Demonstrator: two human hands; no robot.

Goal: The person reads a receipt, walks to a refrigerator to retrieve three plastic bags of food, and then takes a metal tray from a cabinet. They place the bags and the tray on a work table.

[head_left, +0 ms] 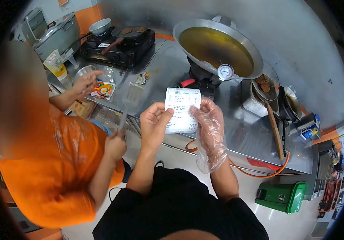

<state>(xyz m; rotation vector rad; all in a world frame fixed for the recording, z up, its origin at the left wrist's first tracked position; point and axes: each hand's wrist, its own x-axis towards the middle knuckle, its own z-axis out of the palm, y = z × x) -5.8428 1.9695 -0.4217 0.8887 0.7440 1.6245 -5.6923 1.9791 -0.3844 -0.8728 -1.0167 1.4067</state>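
Receipt [182, 116] — side edges pinched by left hand [153, 124] and right hand [210, 130] — near counter edge [246, 153].

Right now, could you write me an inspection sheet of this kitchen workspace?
Surface: metal counter, bearing a stove and a wok of yellowish liquid.
Job's things: printed slip, held off the counter; print mostly too small to read.
Clutter: colourful packet in front of the stove.
Fingers: left fingers bare, right fingers in a clear glove; both grip the slip.
Cables: orange hose, hanging below the counter's edge.
Surroundings: co-worker in orange holding a spatula; green bin.
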